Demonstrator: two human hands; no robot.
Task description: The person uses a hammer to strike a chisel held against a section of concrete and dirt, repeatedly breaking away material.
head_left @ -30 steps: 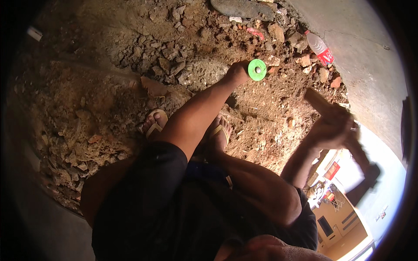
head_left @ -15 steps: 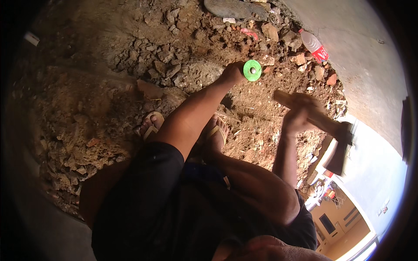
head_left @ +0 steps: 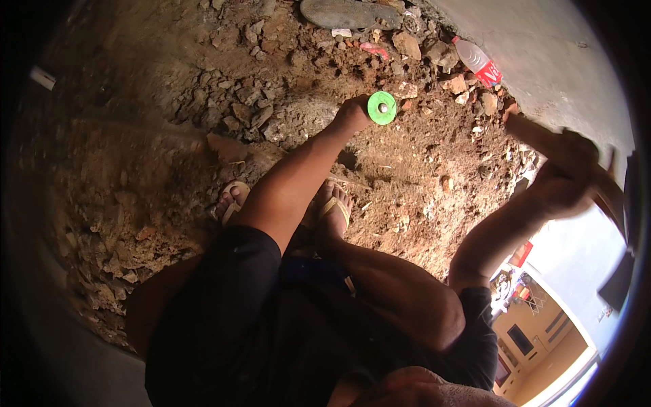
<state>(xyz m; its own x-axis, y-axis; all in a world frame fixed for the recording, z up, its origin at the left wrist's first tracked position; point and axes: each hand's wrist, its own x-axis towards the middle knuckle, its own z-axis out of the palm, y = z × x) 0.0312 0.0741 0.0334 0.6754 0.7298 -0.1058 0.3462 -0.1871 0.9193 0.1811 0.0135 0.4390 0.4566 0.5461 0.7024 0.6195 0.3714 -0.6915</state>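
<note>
My left hand (head_left: 351, 115) is closed round a chisel just under its round green hand guard (head_left: 373, 117). From above I see the chisel's metal striking end (head_left: 383, 108) in the middle of the guard. The shaft below is hidden by the guard and hand. Far out to the right, my right hand (head_left: 566, 190) is raised and wrapped round the wooden handle of a hammer (head_left: 532, 136). Its dark head (head_left: 616, 283) is at the right rim of the picture, partly cut off and blurred. The hammer is well apart from the chisel.
Broken earth and rubble (head_left: 407, 169) cover the ground around my sandalled feet (head_left: 333, 210). A plastic bottle with a red label (head_left: 478, 61) lies at the far right by a grey wall (head_left: 542, 47). An old shoe sole (head_left: 349, 13) lies at the back. A doorway (head_left: 542, 339) opens lower right.
My right hand has swung the hammer outward to the right, away from the chisel. My left hand keeps its hold on the chisel; the whole view has shifted slightly.
</note>
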